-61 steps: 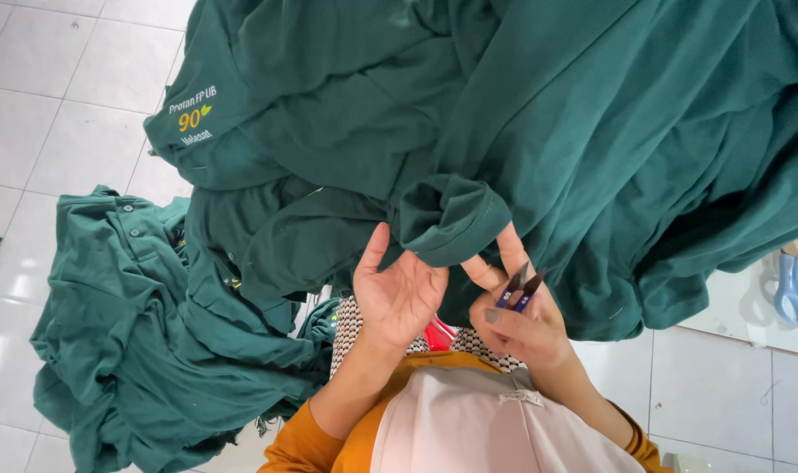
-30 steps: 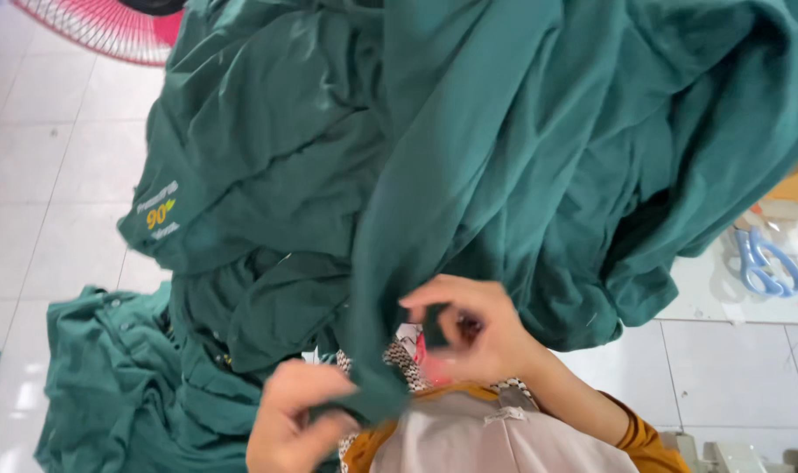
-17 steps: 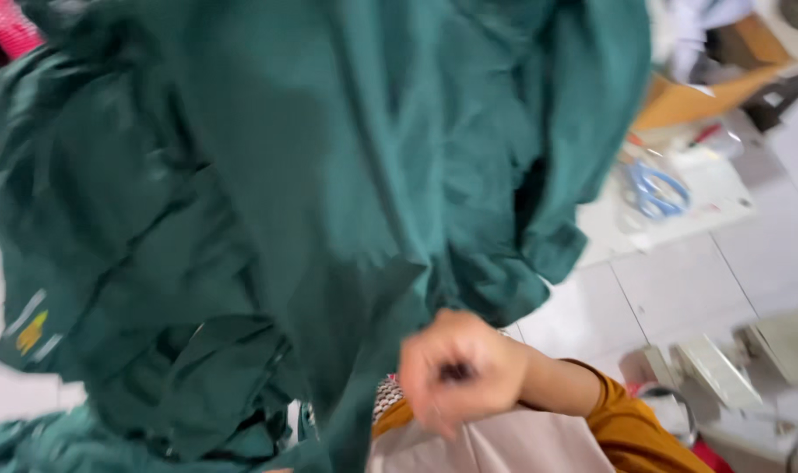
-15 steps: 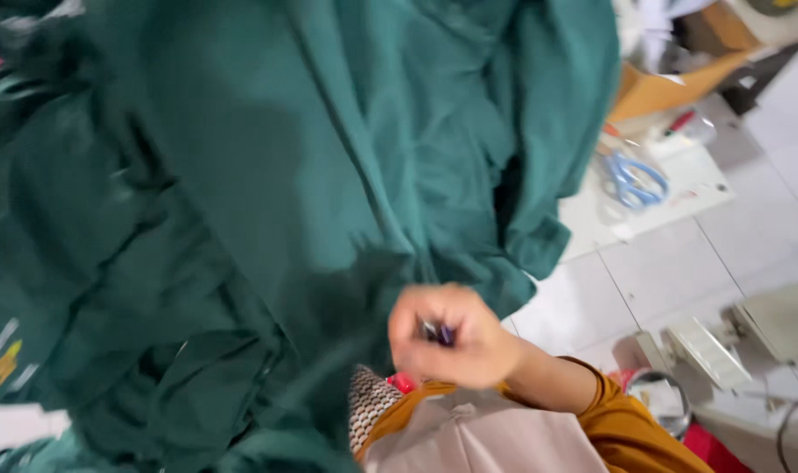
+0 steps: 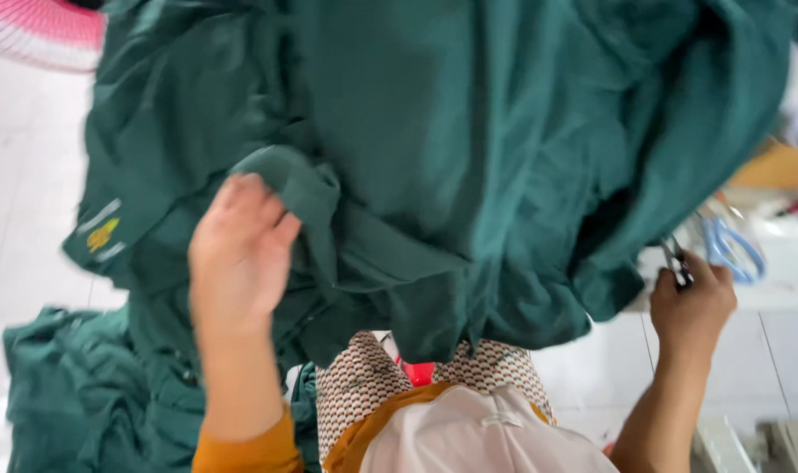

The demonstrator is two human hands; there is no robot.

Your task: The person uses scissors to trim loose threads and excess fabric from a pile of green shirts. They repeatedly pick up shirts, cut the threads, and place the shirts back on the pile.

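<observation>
over the white tile floor [image 5: 31, 175], hands have parted: left hand [image 5: 239, 250] fingers spread on green cloth [image 5: 469, 149], right hand [image 5: 689, 307] pinching snips [image 5: 676, 261].

The left hand [image 5: 239, 250] is now raised against the dark green garment [image 5: 469, 149], back in view. The right hand [image 5: 689, 307], gripping small snips [image 5: 676, 261], has swung out right, clear of the cloth.

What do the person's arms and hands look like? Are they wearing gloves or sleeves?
No gloves: both hands are bare. The left hand has a bare forearm, and an orange-mustard sleeve begins farther up near the elbow. The right hand also has a bare forearm; no sleeve shows on that arm. No rings, watch or bracelets can be seen.
</observation>
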